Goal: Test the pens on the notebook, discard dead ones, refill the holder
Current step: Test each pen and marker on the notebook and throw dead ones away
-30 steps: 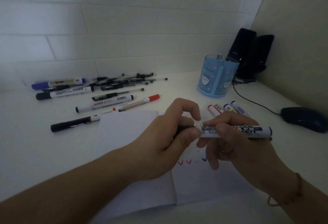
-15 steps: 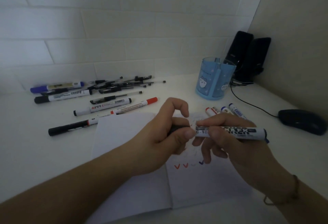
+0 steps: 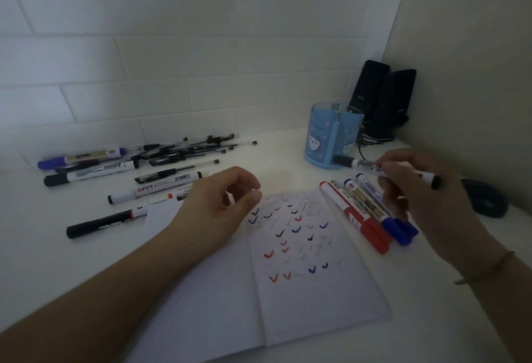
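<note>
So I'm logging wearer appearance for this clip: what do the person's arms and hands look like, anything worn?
Both forearms are bare, with no sleeves in view. The left hand shows no ring, watch or glove. The right hand has no glove either; its wrist carries a thin cord-like bracelet. Nail detail is too dim to tell.

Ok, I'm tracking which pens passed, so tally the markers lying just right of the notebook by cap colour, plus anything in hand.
Red-capped markers: 2
Blue-capped markers: 2
Held marker, dark ends, gripped by the right hand: 1
Total: 5
</note>
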